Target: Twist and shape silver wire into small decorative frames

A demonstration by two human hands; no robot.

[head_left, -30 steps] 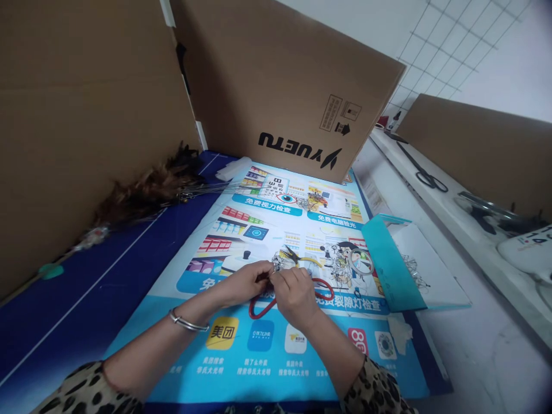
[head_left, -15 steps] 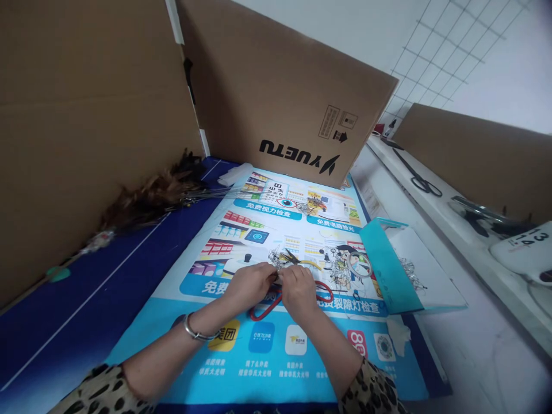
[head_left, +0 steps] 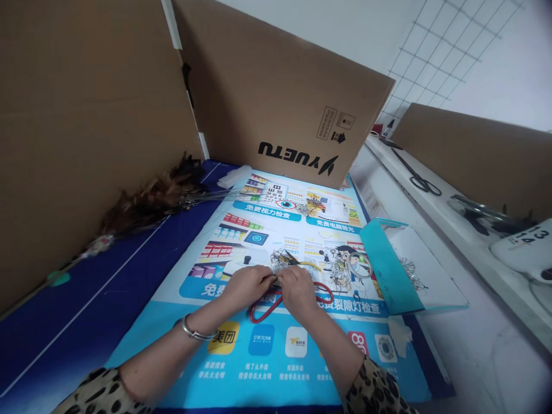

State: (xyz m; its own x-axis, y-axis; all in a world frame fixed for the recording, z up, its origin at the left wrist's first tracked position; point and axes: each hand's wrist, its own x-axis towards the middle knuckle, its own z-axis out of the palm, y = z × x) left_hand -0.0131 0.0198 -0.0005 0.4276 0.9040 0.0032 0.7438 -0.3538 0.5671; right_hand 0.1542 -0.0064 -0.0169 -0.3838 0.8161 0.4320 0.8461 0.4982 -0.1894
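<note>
My left hand [head_left: 248,286] and my right hand [head_left: 296,290] meet fingertip to fingertip over a printed blue poster [head_left: 267,356]. Both pinch a small metal piece between them, too small to make out. Under the hands lie red-handled scissors [head_left: 263,309]. Just beyond the fingers sits a tangle of thin wire pieces [head_left: 282,260] and yellow-handled pliers [head_left: 302,263]. A silver bangle is on my left wrist.
A teal-edged box lid [head_left: 388,270] holding wire pieces lies to the right, a clear tape roll [head_left: 361,263] beside it. A feather bundle [head_left: 146,201] lies at the left. Cardboard sheets [head_left: 276,98] wall the back and left. Black scissors [head_left: 416,175] rest on the white ledge.
My hands stay pressed together in the same spot, with only slight finger shifts. The view has tilted a little.
</note>
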